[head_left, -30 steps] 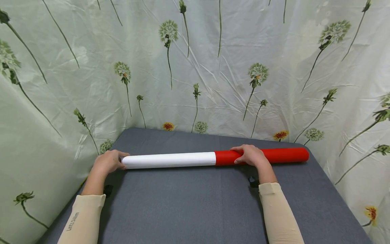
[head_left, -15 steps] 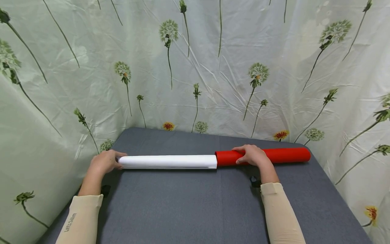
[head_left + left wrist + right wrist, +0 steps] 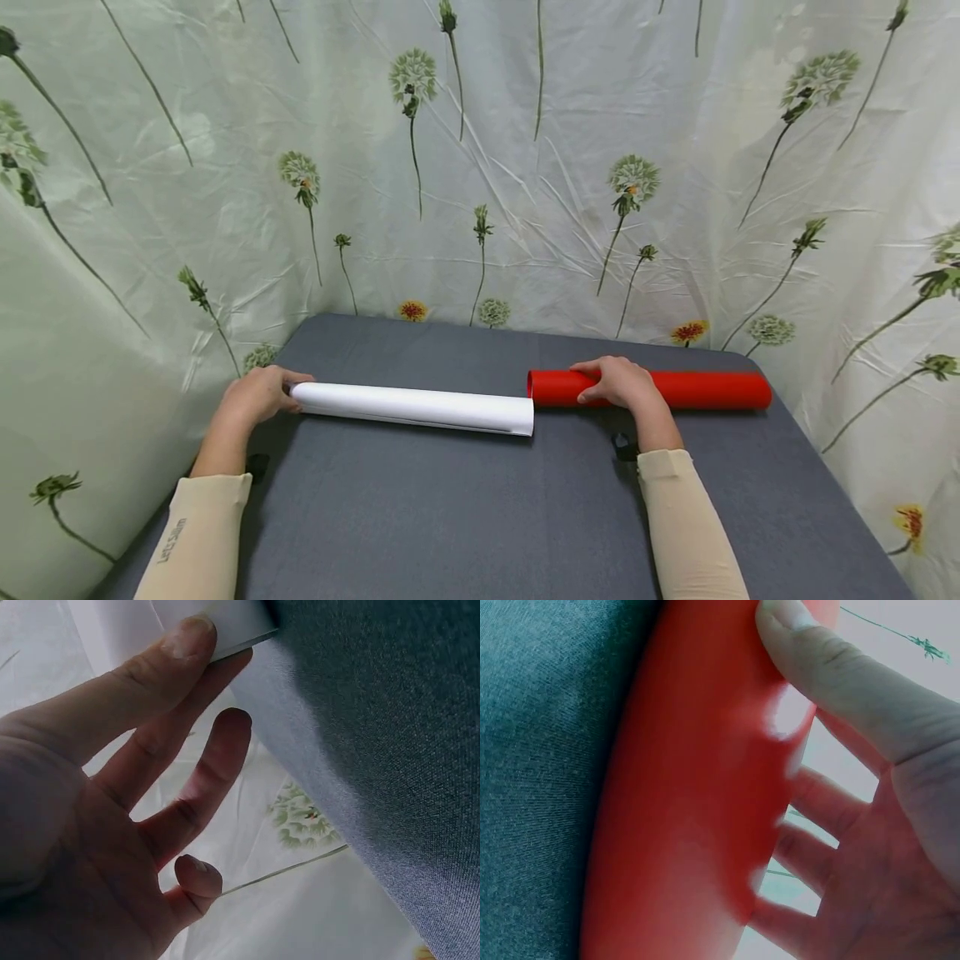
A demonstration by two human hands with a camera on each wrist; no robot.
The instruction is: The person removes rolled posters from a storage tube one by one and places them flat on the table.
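Observation:
A white rolled sheet (image 3: 420,407), its long edge showing along the front, lies at the left. My left hand (image 3: 255,397) pinches its left end; in the left wrist view the thumb and index finger hold the white roll (image 3: 120,622), the other fingers standing loose. To the right is a red tube (image 3: 712,390) with an open left end. My right hand (image 3: 621,383) grips it from above, and the right wrist view has the thumb on one side of the red tube (image 3: 682,787) and fingers on the other. The white roll's right end sits just in front of the tube's opening.
Both rolls are on a grey cloth-covered table (image 3: 450,517). A pale curtain (image 3: 540,167) with dandelion prints hangs behind and along the sides. A small dark object (image 3: 624,447) shows under the right wrist, another (image 3: 257,467) by the left.
The white roll has slid left out of the red tube, and its right end has swung toward me. The red tube has shifted slightly right, its far end turning toward me.

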